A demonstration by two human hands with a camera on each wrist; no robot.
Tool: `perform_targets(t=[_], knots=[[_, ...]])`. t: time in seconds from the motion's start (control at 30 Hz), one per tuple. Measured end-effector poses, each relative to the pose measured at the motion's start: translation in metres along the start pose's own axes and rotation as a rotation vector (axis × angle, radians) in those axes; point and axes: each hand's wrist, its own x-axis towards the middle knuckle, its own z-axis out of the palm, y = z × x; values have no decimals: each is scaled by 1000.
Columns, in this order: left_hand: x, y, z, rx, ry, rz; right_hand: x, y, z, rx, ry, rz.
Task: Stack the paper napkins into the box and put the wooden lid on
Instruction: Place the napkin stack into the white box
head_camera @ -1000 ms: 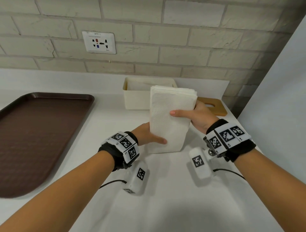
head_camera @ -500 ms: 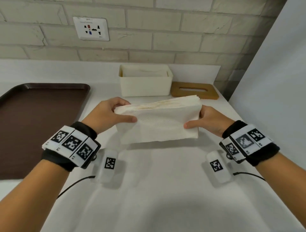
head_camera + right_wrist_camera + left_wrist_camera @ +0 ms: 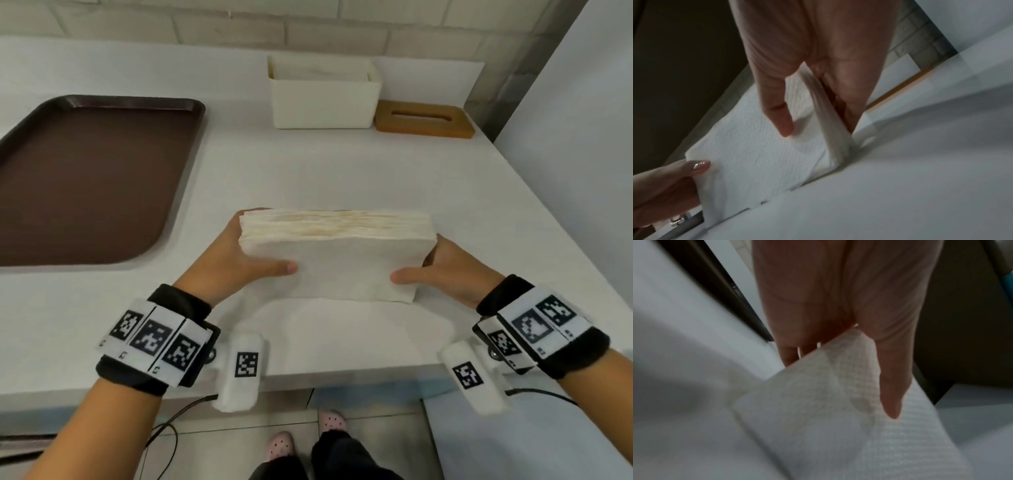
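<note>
A thick stack of white paper napkins (image 3: pixel 337 253) stands on its long edge on the white counter (image 3: pixel 342 171) near the front. My left hand (image 3: pixel 239 260) grips its left end, thumb on the near face and fingers behind. My right hand (image 3: pixel 445 270) grips the right end the same way. The wrist views show each thumb across the napkins (image 3: pixel 818 410) (image 3: pixel 756 159) with fingers behind. The cream box (image 3: pixel 323 94) stands open at the back with napkins inside. The wooden lid (image 3: pixel 424 120) with a slot lies flat to its right.
A dark brown tray (image 3: pixel 89 178) lies on the left of the counter. A brick wall (image 3: pixel 308 27) runs behind the box and a white panel (image 3: pixel 582 137) rises at the right. The counter's front edge is just below my wrists, with floor and feet beneath.
The stack was turned from upright on its short end to lying lengthwise between both hands, then lowered onto the counter close to the front edge. The view has tilted downward.
</note>
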Motion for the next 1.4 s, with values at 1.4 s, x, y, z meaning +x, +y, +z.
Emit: perform_targets(t=[1.4], knots=[[72, 33, 0, 142, 10, -103, 92, -30, -48, -46, -167, -61]])
